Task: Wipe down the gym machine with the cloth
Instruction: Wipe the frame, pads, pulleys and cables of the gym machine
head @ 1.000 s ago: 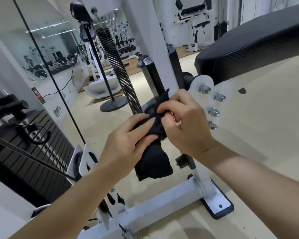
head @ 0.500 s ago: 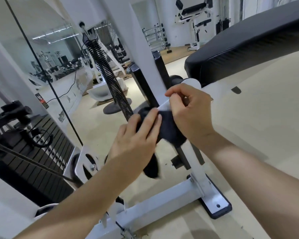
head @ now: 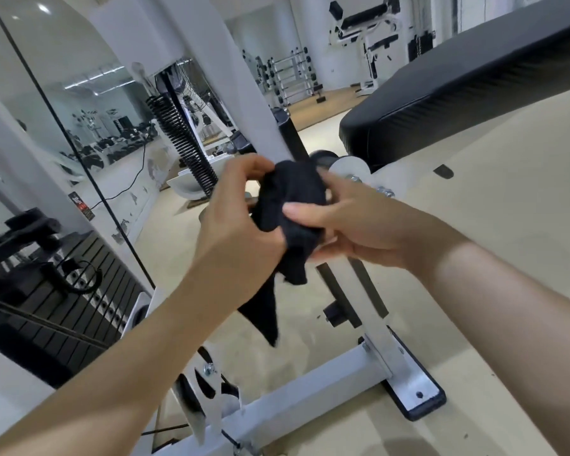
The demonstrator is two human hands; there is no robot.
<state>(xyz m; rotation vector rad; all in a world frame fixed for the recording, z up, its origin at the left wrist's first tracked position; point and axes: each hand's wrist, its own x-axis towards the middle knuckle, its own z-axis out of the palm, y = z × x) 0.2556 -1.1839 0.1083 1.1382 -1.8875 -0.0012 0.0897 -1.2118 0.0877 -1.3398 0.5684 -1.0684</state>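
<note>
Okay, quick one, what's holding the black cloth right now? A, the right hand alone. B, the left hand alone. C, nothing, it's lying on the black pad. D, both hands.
D: the left hand and the right hand both grip the bunched cloth, and one end of it dangles below them.

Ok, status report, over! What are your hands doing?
Both gripping black cloth: left hand, right hand, cloth bunched between. Held in front of white post, contact unclear. Nothing blocking.
</note>
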